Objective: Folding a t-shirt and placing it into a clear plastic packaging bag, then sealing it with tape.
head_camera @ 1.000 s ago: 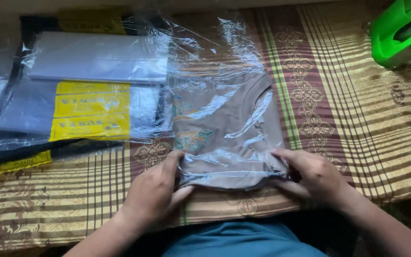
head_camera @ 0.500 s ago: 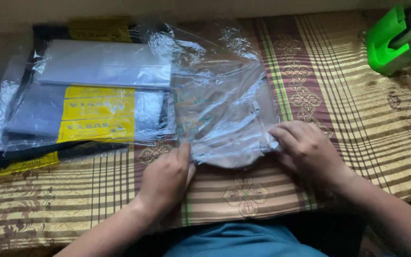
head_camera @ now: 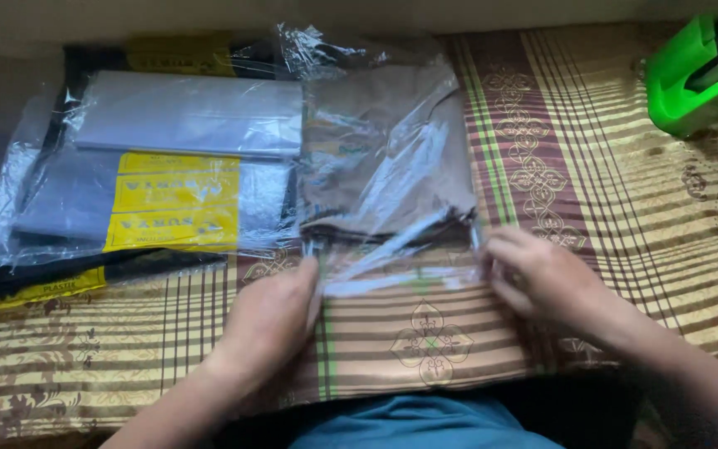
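Your left hand [head_camera: 272,312] and right hand [head_camera: 546,278] each pinch a near corner of the clear plastic bag [head_camera: 384,175], fingers closed on its open flap. The folded brown garment [head_camera: 376,141] now sits deeper inside, farther from you than a moment ago, when both hands pressed on the bag's near edge; the flap has come free and is stretched flat between your hands. The bag lies on the striped cloth surface [head_camera: 608,208]. Left of the bag is a stack of grey and yellow packets [head_camera: 168,183]; far right of it, a green tape dispenser [head_camera: 691,79].
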